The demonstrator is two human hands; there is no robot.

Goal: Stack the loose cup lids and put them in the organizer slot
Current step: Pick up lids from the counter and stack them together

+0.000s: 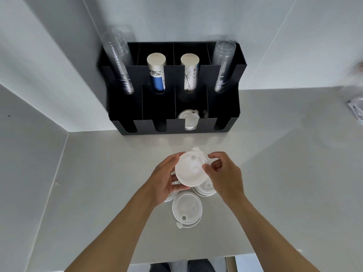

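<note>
I hold a small stack of white cup lids (189,169) above the counter with both hands. My left hand (165,179) grips its left and lower rim; my right hand (222,171) pinches its right rim. Beneath lie loose lids: one flat on the counter (187,208) with its tab toward me, one under my right hand (206,188), and one partly hidden under my left hand (171,196). The black organizer (135,107) stands against the wall; its third front slot holds some lids (188,119).
The organizer's back slots hold two stacks of clear cups (117,61) (224,65) and two stacks of paper cups (156,71) (189,69). A wall juts out at left. Clear plastic packaging (355,108) lies at the counter's right edge. The counter's front edge is near me.
</note>
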